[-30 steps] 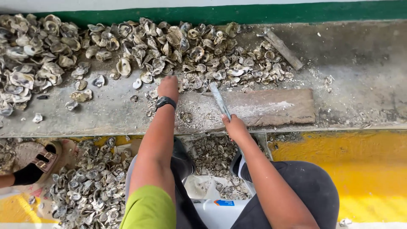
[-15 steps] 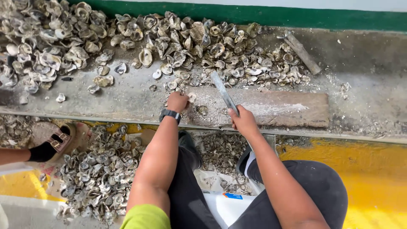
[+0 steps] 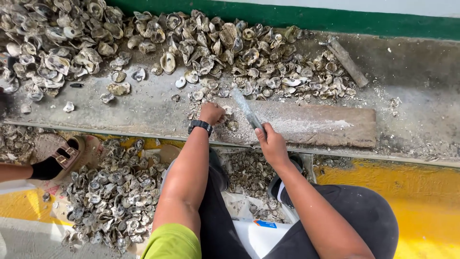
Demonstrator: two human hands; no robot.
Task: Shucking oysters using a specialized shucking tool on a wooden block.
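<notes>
My left hand (image 3: pixel 212 113), with a black watch on its wrist, is closed over a small oyster shell (image 3: pixel 227 111) and presses it down at the near end of a worn wooden board (image 3: pixel 330 127). My right hand (image 3: pixel 270 142) grips the handle of a flat metal blade (image 3: pixel 243 106), raised and blurred, its tip pointing up-left over the shell. A long heap of oyster shells (image 3: pixel 225 43) lies on the concrete ledge (image 3: pixel 148 108) just beyond both hands.
A second metal bar (image 3: pixel 348 62) lies at the heap's right end. Emptied shells (image 3: pixel 112 196) pile on the floor by my left knee. Another person's sandalled foot (image 3: pixel 56 160) rests at the left. Yellow floor (image 3: pixel 421 192) lies to the right.
My left hand came back from the shell heap to the board with a shell. My right hand dropped towards me and the blade now swings above the shell.
</notes>
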